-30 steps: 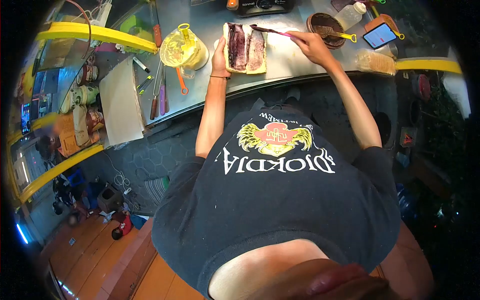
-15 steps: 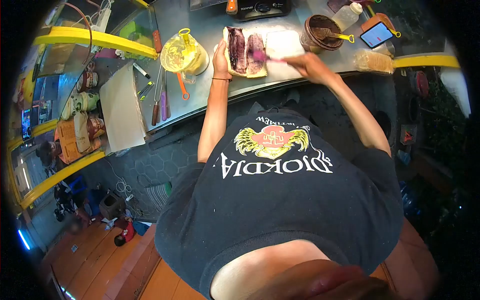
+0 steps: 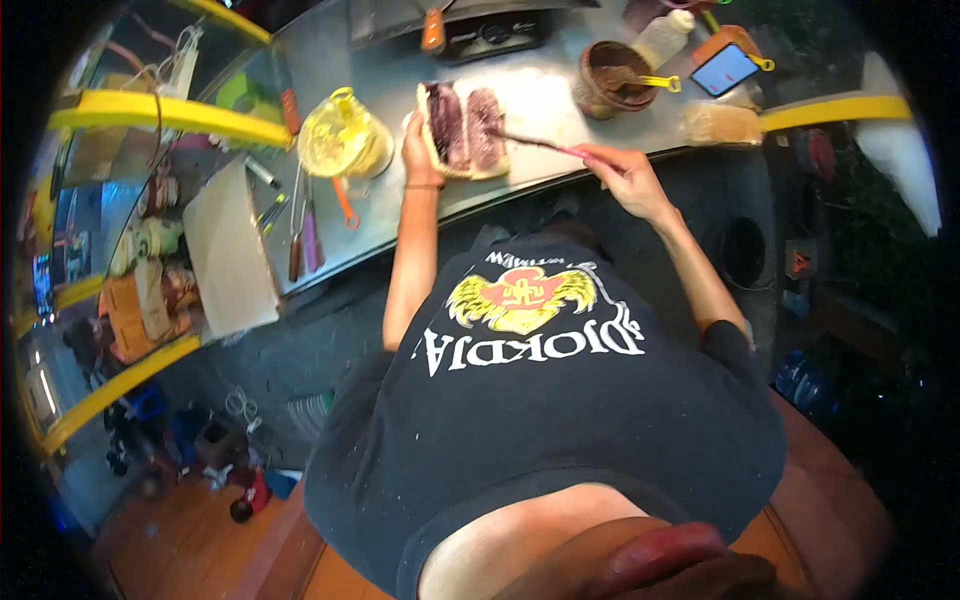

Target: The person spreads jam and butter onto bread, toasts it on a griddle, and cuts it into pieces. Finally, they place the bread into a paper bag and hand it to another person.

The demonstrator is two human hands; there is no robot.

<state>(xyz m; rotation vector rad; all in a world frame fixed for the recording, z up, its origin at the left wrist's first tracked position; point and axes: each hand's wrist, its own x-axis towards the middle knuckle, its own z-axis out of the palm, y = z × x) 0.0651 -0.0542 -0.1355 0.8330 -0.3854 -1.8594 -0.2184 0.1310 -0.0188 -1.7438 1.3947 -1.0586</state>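
Two bread slices (image 3: pixel 465 130), one spreader (image 3: pixel 535 143), one jar (image 3: pixel 605 80)

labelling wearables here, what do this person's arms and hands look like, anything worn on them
Both arms are bare from the short sleeves of a black T-shirt down to the hands. The left hand has a thin dark band around its wrist. The right hand shows no glove, ring or watch that can be made out. The shirt carries a winged yellow and red emblem with white lettering.
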